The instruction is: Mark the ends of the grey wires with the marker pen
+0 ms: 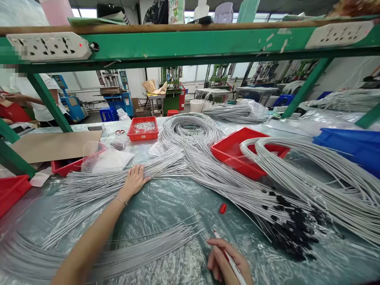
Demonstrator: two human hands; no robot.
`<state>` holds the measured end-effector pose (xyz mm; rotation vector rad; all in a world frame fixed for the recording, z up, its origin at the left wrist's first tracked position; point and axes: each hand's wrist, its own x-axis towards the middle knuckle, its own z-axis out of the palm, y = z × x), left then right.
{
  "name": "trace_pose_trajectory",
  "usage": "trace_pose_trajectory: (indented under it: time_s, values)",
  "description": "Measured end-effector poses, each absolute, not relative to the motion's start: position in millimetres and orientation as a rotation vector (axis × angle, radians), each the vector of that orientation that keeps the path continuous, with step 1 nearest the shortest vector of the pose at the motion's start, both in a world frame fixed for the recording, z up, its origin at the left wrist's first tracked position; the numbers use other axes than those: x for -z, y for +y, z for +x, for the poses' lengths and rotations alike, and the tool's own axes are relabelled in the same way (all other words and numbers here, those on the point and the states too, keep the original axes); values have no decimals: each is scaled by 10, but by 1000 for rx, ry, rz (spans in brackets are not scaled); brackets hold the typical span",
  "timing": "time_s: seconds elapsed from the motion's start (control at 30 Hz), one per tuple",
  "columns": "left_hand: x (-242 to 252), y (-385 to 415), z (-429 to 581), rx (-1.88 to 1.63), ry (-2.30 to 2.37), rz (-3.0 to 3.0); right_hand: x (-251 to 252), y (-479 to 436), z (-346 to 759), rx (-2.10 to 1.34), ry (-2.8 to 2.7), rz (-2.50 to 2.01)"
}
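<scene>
My left hand (135, 180) lies palm down on the left part of a bundle of thin grey cables (166, 162), its fingers over the strands and its thumb stretched out to the right. In my right hand (228, 261) is a marker pen (236, 269) with a white barrel and a red tip, held near the front edge. A red pen cap (222, 208) lies apart on the plastic-covered table. Between my arms, loose cable ends (166, 241) fan out from the left. Black connectors (293, 225) finish the cables on the right.
A red tray (143, 136) holds small metal parts. Another red tray (252, 168) sits partly under a thick cable coil (297, 170). A blue bin (350, 146) stands at right. A green shelf beam (190, 45) crosses above. A person (41, 95) stands beyond at left.
</scene>
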<state>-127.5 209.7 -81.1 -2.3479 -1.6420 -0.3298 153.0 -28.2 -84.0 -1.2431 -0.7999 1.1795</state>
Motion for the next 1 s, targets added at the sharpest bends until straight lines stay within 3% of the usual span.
trace_pose_trajectory:
  time_s: [0.33, 0.53, 0.87, 1.0]
  values:
    - [280, 1057, -1045, 91, -1523, -2802, 1001, -313, 1684, -1213, -922, -1132]
    - [291, 446, -841, -231, -1515, -3130, 1028, -356, 1746, -1172, -900, -1119]
    - [66, 471, -858, 191, -1892, -3410, 1024, -333, 1748, -1111, -785, -1014]
    - [-73, 350, -808, 165, -1830, -3522, 913, -269, 1766, -886, -867, -1130]
